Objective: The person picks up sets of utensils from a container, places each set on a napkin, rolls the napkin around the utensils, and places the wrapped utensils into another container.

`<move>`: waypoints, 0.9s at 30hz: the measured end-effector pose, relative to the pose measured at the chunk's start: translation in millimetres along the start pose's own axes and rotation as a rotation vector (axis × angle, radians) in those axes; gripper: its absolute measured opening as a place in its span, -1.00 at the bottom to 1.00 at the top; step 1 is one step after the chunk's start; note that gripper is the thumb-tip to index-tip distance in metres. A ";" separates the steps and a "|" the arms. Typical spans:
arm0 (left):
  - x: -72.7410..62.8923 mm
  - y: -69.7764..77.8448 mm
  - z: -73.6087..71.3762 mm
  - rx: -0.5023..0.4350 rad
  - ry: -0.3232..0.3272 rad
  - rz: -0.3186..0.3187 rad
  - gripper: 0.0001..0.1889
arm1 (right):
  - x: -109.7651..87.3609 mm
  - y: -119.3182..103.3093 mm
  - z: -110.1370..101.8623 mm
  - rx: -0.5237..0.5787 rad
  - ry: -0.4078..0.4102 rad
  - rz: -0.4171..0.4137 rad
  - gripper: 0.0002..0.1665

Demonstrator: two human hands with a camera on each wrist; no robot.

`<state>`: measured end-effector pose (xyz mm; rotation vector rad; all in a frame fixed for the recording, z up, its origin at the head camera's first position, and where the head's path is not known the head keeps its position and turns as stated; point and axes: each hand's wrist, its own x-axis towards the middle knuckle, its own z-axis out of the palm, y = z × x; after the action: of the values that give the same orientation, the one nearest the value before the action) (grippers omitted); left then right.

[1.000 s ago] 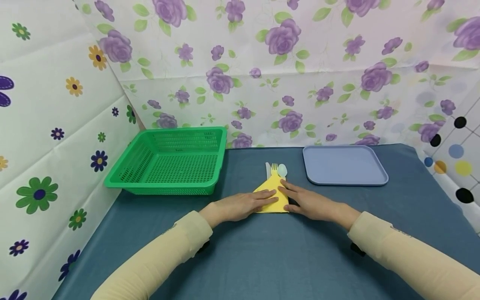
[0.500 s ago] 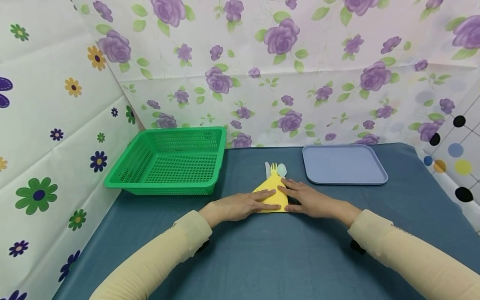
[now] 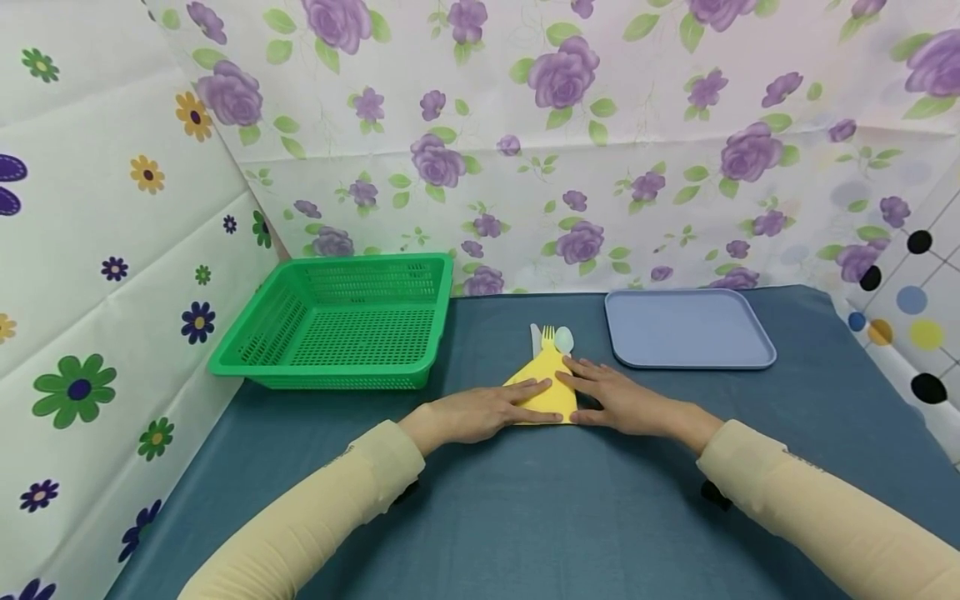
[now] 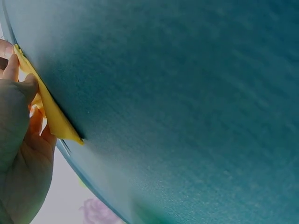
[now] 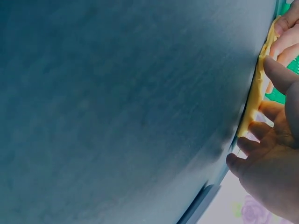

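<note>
A folded yellow napkin (image 3: 546,392) lies on the blue cloth in the head view. Out of its far end stick a whitish knife (image 3: 536,340), a yellow fork (image 3: 548,337) and a pale spoon (image 3: 564,340); their handles are hidden under the napkin. My left hand (image 3: 476,412) rests on the napkin's left part with outstretched fingers. From the other side my right hand (image 3: 618,402) touches its right edge, fingers spread. In the left wrist view the napkin (image 4: 56,119) lies under the left fingers. In the right wrist view the right thumb and fingertips meet the napkin (image 5: 257,88).
A green perforated basket (image 3: 431,367) stands at the back left. At the back right lies a flat light-blue tray (image 3: 690,329). Floral sheets (image 3: 517,192) hang behind and along the sides of the cloth-covered table (image 3: 510,517).
My left hand's lower finger has stretched slightly to the right along the napkin's near edge. Otherwise both hands stay pressed on the napkin, and the cutlery has not moved.
</note>
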<state>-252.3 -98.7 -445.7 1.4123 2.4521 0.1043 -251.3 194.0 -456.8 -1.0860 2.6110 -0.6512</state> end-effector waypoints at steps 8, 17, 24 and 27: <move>3.2 -0.8 -0.6 0.003 0.019 -0.001 -0.40 | 0.4 -0.5 2.7 0.066 0.022 0.026 -0.12; 10.4 -0.7 -4.4 -0.034 0.061 -0.044 -0.44 | 3.5 -0.6 1.1 0.077 0.010 0.069 0.01; 12.2 1.8 -3.6 0.075 0.070 -0.045 -0.40 | 1.0 1.6 3.4 0.049 -0.009 0.032 0.00; 13.4 3.0 -4.7 0.078 0.061 -0.055 -0.40 | -1.2 1.4 5.6 0.012 0.009 0.012 -0.03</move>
<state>-257.5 -85.2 -443.6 1.3920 2.5685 0.0414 -249.1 194.0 -462.3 -1.0649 2.6155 -0.6696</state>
